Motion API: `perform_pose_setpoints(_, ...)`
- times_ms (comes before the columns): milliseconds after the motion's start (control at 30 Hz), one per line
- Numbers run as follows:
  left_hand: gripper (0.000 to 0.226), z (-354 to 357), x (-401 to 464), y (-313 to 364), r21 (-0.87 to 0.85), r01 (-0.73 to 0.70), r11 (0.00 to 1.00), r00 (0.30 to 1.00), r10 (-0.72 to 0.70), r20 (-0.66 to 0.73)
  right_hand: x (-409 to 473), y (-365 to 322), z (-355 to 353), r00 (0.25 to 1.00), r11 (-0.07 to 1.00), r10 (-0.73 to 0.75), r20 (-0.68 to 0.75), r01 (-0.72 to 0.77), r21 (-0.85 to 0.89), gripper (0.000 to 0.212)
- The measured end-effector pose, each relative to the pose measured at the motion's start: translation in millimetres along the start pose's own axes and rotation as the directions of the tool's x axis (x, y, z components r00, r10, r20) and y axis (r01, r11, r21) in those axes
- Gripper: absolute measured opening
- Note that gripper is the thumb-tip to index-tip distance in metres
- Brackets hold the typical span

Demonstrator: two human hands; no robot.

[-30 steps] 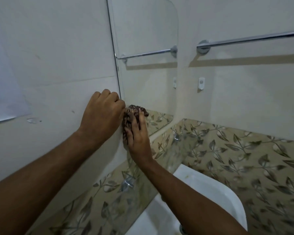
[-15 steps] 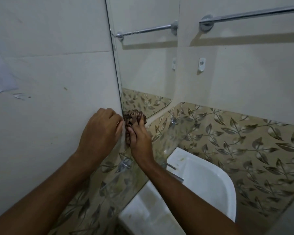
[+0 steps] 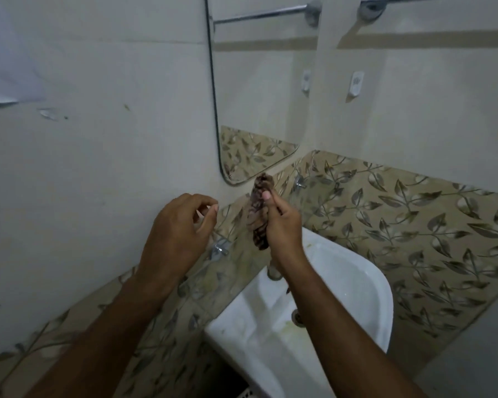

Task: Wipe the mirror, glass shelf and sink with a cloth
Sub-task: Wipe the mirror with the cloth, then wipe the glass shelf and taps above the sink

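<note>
A bunched dark patterned cloth is clasped upright in the right hand, fingers curled around it, just below the lower corner of the mirror and above the glass shelf. The left hand is held beside it, fingers loosely curled, gripping nothing. The white sink is seen beneath both forearms.

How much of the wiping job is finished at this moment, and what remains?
Nothing looks finished for certain. The right hand grips the bunched cloth just below the mirror, touching no surface; the left hand holds nothing. The glass shelf remains, and the sink shows yellowish stains.
</note>
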State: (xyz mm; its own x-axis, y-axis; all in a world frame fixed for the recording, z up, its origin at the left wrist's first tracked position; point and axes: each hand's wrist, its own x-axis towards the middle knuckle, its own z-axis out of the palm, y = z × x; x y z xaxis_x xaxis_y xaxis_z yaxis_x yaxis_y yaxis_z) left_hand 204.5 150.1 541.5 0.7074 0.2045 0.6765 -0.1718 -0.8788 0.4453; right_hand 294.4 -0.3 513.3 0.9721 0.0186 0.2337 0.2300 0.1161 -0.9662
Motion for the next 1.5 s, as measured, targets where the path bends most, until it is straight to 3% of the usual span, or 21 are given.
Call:
perform_pose_setpoints(167,0.011,-3.0,-59.9,-5.9,-0.235,0.249,0.939,0.968,-0.246,0.046,-11.0,-8.6,-22.5,0.992,0.968,0.115,-0.054,-0.100,0.231,0.021)
perform_pose_setpoints(300,0.016,0.8,-85.7,-15.8,-0.375,0.365,0.852,0.929,-0.358,0.092,-24.2,-9.9,-24.2,0.986,0.949,0.166,0.006,-0.161,0.272,0.031)
perform_pose_setpoints(533,0.016,3.6,-91.5,-30.2,-0.429,0.408,0.806,0.907,-0.410,0.093,-53.4,-7.6,-22.9,0.987,0.985,0.136,0.085,-0.126,-0.118,0.024)
perform_pose_setpoints(733,0.015,2.5,-113.9,-34.4,-0.404,0.464,0.788,0.876,-0.475,0.080,-70.9,-2.4,-9.1,0.970,0.943,0.021,0.242,0.061,-0.328,0.018)
perform_pose_setpoints(867,0.017,-1.4,-123.5,-39.1,-0.419,0.477,0.772,0.868,-0.488,0.089,-71.6,0.4,8.7,0.926,0.821,-0.073,0.370,0.267,-0.505,0.025)
perform_pose_setpoints(967,0.018,1.6,-124.6,-38.9,-0.410,0.481,0.775,0.869,-0.483,0.105,-68.8,4.9,21.3,0.870,0.638,-0.060,0.490,0.411,-0.652,0.039)
perform_pose_setpoints(1100,0.019,12.9,-117.2,-39.2,-0.296,0.534,0.792,0.845,-0.512,0.154,-66.9,22.3,36.2,0.779,0.415,-0.016,0.626,0.575,-0.705,0.034)
perform_pose_setpoints(1200,0.020,17.5,-120.4,-35.5,-0.281,0.564,0.776,0.824,-0.547,0.144,-68.3,37.0,37.4,0.761,0.539,-0.019,0.648,0.554,-0.635,0.029)
perform_pose_setpoints(1333,0.017,13.7,-135.7,-22.2,-0.303,0.597,0.743,0.788,-0.614,0.048,-71.2,34.5,25.5,0.748,0.710,-0.112,0.654,0.521,-0.474,0.041)
perform_pose_setpoints(1500,0.017,21.9,-152.6,-19.0,-0.299,0.629,0.717,0.736,-0.673,-0.066,-58.9,47.5,25.6,0.669,0.726,-0.156,0.726,0.577,-0.375,0.066)
